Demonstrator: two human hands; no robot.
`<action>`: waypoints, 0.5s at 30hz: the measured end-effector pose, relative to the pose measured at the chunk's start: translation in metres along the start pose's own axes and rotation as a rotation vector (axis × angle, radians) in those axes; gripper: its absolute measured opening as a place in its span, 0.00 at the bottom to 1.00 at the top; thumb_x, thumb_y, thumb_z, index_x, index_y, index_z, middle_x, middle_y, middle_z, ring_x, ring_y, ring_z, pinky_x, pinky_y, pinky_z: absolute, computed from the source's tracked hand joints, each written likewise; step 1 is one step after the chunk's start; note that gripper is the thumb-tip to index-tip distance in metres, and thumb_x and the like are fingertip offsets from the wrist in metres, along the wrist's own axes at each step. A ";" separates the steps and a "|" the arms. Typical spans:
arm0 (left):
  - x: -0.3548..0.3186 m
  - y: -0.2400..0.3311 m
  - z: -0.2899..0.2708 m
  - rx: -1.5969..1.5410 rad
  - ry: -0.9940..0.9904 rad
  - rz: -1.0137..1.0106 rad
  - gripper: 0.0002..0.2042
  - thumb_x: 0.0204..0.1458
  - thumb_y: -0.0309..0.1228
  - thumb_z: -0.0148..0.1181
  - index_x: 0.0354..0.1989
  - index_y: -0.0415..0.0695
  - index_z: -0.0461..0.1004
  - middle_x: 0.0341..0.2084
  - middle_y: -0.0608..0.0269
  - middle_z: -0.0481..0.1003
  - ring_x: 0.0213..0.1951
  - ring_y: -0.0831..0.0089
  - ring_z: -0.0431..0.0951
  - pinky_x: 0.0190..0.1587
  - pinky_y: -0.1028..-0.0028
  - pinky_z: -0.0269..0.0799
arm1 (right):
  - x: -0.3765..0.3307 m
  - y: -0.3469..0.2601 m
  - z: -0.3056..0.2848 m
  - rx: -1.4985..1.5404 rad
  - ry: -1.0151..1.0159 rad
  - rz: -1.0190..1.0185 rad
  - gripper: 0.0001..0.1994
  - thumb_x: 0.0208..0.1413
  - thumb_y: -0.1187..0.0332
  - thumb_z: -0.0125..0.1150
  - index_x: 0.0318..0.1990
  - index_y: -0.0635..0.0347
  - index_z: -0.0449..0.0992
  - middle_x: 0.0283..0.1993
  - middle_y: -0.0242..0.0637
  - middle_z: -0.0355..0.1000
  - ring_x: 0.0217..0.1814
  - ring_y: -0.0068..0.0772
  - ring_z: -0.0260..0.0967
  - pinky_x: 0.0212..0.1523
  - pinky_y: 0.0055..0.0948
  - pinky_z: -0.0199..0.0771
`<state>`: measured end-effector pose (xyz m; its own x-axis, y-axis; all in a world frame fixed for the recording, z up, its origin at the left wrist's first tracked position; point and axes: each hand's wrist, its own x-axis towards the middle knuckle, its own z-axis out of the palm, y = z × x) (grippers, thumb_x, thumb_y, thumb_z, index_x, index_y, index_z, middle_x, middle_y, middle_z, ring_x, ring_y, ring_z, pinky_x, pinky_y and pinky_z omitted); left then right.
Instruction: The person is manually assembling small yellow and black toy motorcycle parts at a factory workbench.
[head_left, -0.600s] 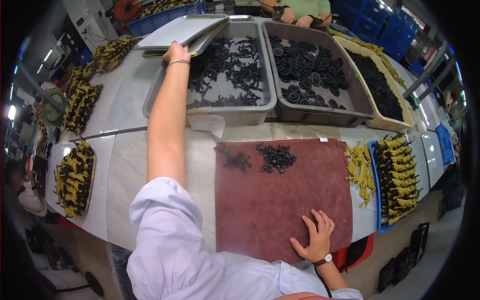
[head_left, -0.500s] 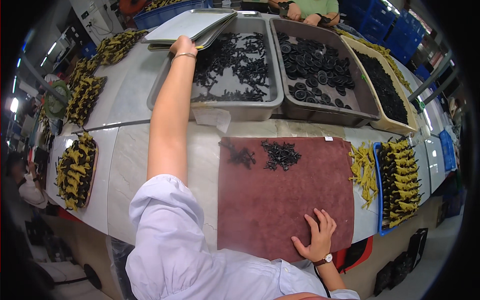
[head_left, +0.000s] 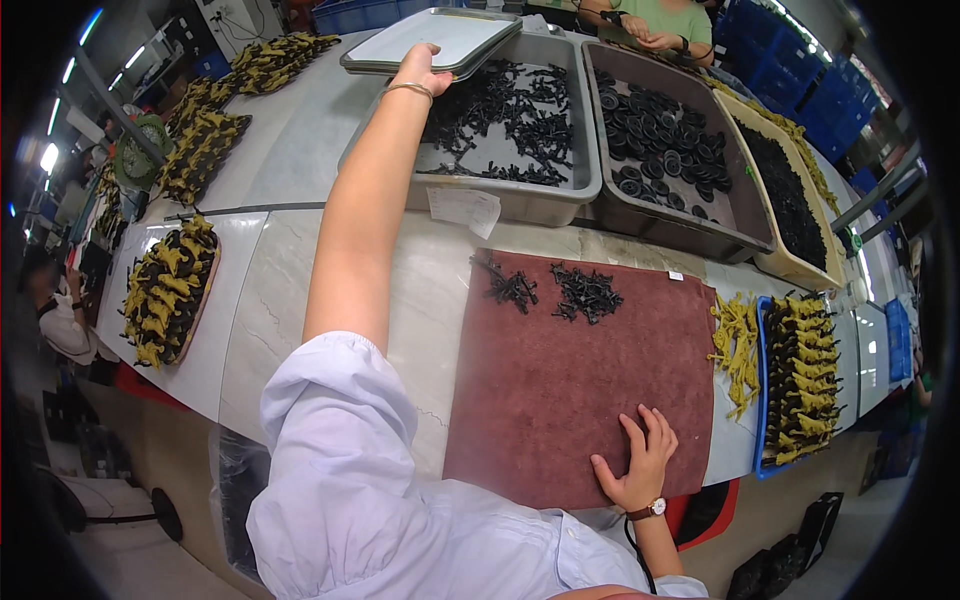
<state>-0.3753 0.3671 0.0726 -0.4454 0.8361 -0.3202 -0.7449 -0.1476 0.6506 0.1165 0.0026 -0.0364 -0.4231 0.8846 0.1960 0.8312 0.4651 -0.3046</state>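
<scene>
My left hand (head_left: 424, 72) is stretched far forward, its fingers closed on the near edge of a flat metal tray (head_left: 436, 40), part of a thin stack over the left side of a grey bin (head_left: 583, 192). My right hand (head_left: 640, 465) lies with fingers spread on a reddish-brown cloth (head_left: 570, 410). Near the cloth's far edge sit two little heaps of small black plastic parts, a looser heap (head_left: 512, 286) and a denser heap (head_left: 587, 293). More black parts (head_left: 530, 125) are scattered in the grey bin.
Right of it stand a brown bin (head_left: 735, 235) of black wheel-like discs and a cream bin (head_left: 828, 250). Yellow parts (head_left: 737, 350) lie beside a blue tray (head_left: 765, 455) of yellow-and-black pieces. Similar piles (head_left: 170, 290) are at left. Across the table, another person's hands (head_left: 648, 35) show.
The tray stack now looks more level, its trays lying closer together, with my left hand still on the edge. The whole view has shifted slightly. My right hand stays on the cloth.
</scene>
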 end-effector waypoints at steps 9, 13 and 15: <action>-0.032 0.000 -0.028 0.186 -0.056 -0.012 0.24 0.56 0.33 0.48 0.57 0.29 0.56 0.57 0.44 0.62 0.57 0.50 0.64 0.61 0.58 0.60 | 0.000 -0.001 0.002 -0.006 -0.005 -0.045 0.31 0.38 0.55 0.66 0.52 0.59 0.70 0.61 0.48 0.58 0.64 0.54 0.50 0.61 0.51 0.47; -0.104 0.025 -0.101 0.210 -0.203 0.280 0.17 0.57 0.31 0.49 0.50 0.32 0.65 0.53 0.46 0.65 0.54 0.56 0.68 0.57 0.59 0.65 | -0.006 0.000 0.002 -0.006 0.007 -0.050 0.31 0.39 0.56 0.65 0.53 0.61 0.69 0.62 0.48 0.58 0.65 0.54 0.49 0.62 0.51 0.46; -0.121 0.043 -0.174 -0.019 -0.145 0.276 0.16 0.56 0.30 0.49 0.49 0.31 0.65 0.52 0.45 0.66 0.55 0.56 0.67 0.57 0.59 0.65 | -0.007 0.002 0.004 -0.006 -0.001 -0.078 0.31 0.39 0.57 0.64 0.53 0.61 0.69 0.62 0.48 0.58 0.65 0.55 0.49 0.62 0.51 0.45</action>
<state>-0.4395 0.1680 0.0194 -0.5576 0.8295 -0.0309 -0.6153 -0.3881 0.6862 0.1202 -0.0025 -0.0421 -0.4871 0.8456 0.2183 0.7979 0.5326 -0.2824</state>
